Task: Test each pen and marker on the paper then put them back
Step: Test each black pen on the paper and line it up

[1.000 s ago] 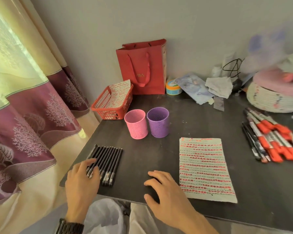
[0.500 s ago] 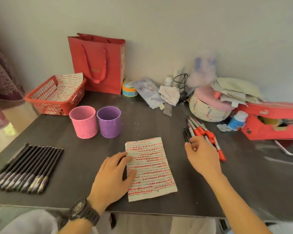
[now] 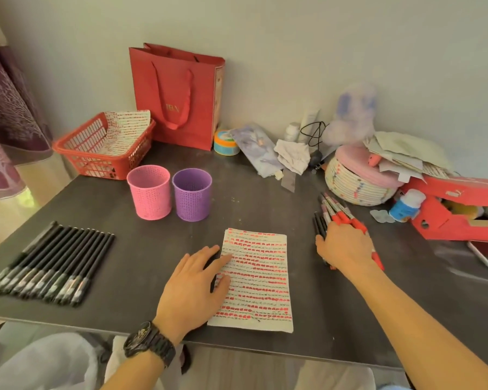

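A sheet of paper covered in rows of red and dark test marks lies at the front middle of the dark table. My left hand rests flat on the paper's left edge with straight fingers. To the right lies a bunch of red-capped markers and black pens. My right hand lies on top of this bunch and hides my fingertips. A row of several black pens lies at the left. A pink cup and a purple cup stand empty behind the paper.
A red basket with marked paper and a red gift bag stand at the back left. A woven basket, papers and a red box crowd the back right. A curtain hangs at the left.
My left hand left the black pens and moved right onto the paper. My right hand moved from the table front onto the markers. The view swung right.
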Demonstrator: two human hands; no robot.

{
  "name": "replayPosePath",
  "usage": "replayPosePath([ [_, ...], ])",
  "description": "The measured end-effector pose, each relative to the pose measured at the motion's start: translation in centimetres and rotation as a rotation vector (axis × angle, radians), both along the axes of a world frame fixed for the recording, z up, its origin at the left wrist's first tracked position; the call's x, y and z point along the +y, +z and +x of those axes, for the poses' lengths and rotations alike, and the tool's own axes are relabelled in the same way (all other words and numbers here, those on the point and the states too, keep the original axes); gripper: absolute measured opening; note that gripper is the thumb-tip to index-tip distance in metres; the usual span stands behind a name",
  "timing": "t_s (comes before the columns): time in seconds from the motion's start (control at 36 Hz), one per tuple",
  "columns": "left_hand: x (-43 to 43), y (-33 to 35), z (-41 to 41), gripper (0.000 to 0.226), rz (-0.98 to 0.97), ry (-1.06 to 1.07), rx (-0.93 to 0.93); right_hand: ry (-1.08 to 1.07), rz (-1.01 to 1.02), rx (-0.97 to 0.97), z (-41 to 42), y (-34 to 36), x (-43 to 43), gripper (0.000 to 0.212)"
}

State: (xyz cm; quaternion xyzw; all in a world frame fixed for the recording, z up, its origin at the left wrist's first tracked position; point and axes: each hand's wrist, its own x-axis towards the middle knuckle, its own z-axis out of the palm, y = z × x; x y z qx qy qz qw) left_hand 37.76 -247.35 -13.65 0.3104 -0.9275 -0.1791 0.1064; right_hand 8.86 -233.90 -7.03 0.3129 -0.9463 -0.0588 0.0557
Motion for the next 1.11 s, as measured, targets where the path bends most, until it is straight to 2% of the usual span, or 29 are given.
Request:
replayPosePath([
  [0.17,0.0,0.1,0.0,0.054,0.014,-0.005,0.0,-0.014,-0.042,-0.018,-0.1,-0.2,0.3,0.031],
  [0.25,0.1,0.1,0.0,0.053,0.017,-0.003,0.015,0.001,-0.223,-0.025,0.6,0.0,1.2,0.032],
  [0.31,0.1,0.1,0.0,0.053,0.024,-0.003,0.022,0.025,-0.396,-0.106,1.9,0.3,2.3,0.03],
  [0.44,0.5,0.6,0.5,0.05,0.119,0.035,0.16,-0.014,-0.926,-0.57,8.6,0.5,5.5,0.019],
  [0.53,1.6,1.4,1.7,0.041,0.232,0.08,0.333,-0.032,-1.088,-0.804,13.1,-0.1,7.7,0.014],
  [0.64,5.9,2.5,3.9,0.032,0.175,0.068,0.471,-0.016,-1.269,-1.126,18.7,-0.6,10.0,0.014],
  [0.69,8.4,3.0,4.9,0.035,0.19,0.017,0.562,-0.01,-1.307,-1.228,21.1,-0.7,10.8,0.005],
  [0.72,9.6,3.2,5.3,0.036,0.217,-0.023,0.574,-0.013,-1.312,-1.268,22.1,-0.8,11.1,0.01],
  [0.78,11.6,3.3,6.1,0.035,0.282,-0.111,0.526,0.004,-1.29,-1.31,23.5,-1.4,11.7,0.026],
  [0.86,13.1,3.1,6.5,0.035,0.304,-0.192,0.398,0.048,-1.246,-1.354,24.4,-2.0,12.2,0.024],
  [0.92,13.2,2.8,6.4,0.035,0.269,-0.234,0.348,0.055,-1.239,-1.356,24.6,-2.2,12.3,0.017],
  [1.03,12.7,1.9,6.5,0.039,0.322,-0.255,0.289,0.047,-1.206,-1.351,24.4,-2.1,12.1,0.024],
  [1.11,12.9,1.3,6.7,0.046,0.275,-0.261,0.228,0.099,-1.135,-1.274,24.4,-2.4,11.9,0.024],
])
